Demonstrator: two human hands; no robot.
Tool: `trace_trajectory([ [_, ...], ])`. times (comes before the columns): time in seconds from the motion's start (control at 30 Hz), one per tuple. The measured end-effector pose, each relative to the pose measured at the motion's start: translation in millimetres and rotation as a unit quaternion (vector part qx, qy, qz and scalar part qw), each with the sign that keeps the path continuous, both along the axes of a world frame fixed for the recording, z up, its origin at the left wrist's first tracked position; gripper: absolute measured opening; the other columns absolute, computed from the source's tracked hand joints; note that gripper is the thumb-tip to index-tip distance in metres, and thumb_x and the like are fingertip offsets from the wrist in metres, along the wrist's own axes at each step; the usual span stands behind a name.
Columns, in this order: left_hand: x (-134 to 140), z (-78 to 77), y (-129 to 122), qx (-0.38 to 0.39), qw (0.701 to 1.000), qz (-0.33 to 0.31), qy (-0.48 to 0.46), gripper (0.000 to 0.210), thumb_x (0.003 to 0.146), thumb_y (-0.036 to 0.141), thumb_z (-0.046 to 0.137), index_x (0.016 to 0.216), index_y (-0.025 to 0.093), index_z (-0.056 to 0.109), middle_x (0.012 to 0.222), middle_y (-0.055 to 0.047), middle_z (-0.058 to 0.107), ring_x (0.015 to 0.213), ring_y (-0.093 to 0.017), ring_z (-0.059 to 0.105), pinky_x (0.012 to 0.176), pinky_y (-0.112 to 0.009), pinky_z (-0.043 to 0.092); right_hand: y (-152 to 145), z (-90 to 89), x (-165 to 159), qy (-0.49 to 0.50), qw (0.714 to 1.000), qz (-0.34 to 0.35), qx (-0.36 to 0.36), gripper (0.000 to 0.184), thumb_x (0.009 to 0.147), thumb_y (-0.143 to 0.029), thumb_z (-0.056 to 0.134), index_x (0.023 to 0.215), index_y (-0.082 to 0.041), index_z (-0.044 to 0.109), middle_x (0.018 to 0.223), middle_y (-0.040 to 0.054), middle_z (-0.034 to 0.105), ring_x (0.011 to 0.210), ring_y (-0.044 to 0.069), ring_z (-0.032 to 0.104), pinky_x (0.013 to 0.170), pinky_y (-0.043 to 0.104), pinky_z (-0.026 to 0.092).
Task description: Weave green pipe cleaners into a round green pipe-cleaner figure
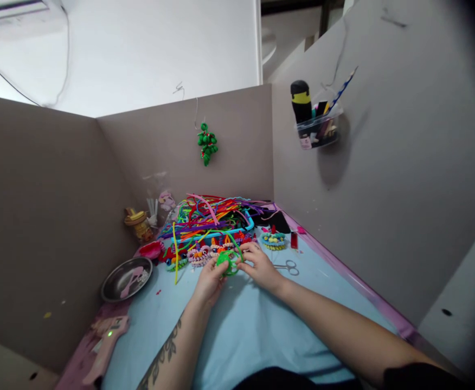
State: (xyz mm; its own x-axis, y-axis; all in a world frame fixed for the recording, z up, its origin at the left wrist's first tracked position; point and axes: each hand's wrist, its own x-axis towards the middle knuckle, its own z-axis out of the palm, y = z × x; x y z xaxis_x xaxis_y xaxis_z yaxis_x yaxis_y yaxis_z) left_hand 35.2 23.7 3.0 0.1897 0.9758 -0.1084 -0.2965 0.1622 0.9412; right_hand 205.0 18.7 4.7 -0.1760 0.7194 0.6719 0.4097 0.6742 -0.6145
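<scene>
A bright green coil of pipe cleaner (226, 262) is held up over the blue cloth, with a loose strand arching above it. My left hand (209, 283) pinches the coil's left side, thumb across its front. On its right side, the fingers of my right hand (258, 266) are closed on the same green pipe cleaner. Behind my hands stand finished-looking twisted pipe-cleaner pieces, among them a pinkish one (198, 255). Scissors (290, 267) lie just right of my right hand, partly hidden by it. A yellow pipe cleaner (175, 254) sticks out to the left.
A heap of coloured pipe cleaners (205, 211) fills the table's back. Left are a metal bowl (111, 284), a pink glue gun (108, 346) and a yellow-lidded jar (140, 223). Partition walls enclose the table; a green ornament (207, 143) and a plastic tool box (318, 131) hang there.
</scene>
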Motion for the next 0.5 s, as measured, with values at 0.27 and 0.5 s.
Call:
trace_trajectory([
  [0.27,6.6,2.5,-7.8,0.098,0.987,-0.059,0.112,0.033,0.057,0.029,0.076,0.078,0.015,0.055,0.057,0.006,0.050,0.047,-0.006,0.043,0.040,-0.017,0.034,7.2,1.3,2.0,0.020,0.998,-0.046,-0.038,0.010,0.072,-0.021,0.063,0.062,-0.020,0.061,0.101,0.0051,0.054,0.104,0.022,0.045,0.093,0.040,0.033],
  [0.5,3.9,6.9,-8.7,0.043,0.997,-0.062,0.032,0.048,0.055,0.030,0.078,0.096,0.017,0.056,0.072,0.001,0.059,0.060,-0.010,0.054,0.054,-0.021,0.043,11.6,-2.7,4.7,0.074,0.993,-0.021,-0.088,0.010,0.074,-0.027,0.061,0.081,-0.021,0.065,0.110,0.0072,0.052,0.109,0.022,0.047,0.094,0.037,0.035],
])
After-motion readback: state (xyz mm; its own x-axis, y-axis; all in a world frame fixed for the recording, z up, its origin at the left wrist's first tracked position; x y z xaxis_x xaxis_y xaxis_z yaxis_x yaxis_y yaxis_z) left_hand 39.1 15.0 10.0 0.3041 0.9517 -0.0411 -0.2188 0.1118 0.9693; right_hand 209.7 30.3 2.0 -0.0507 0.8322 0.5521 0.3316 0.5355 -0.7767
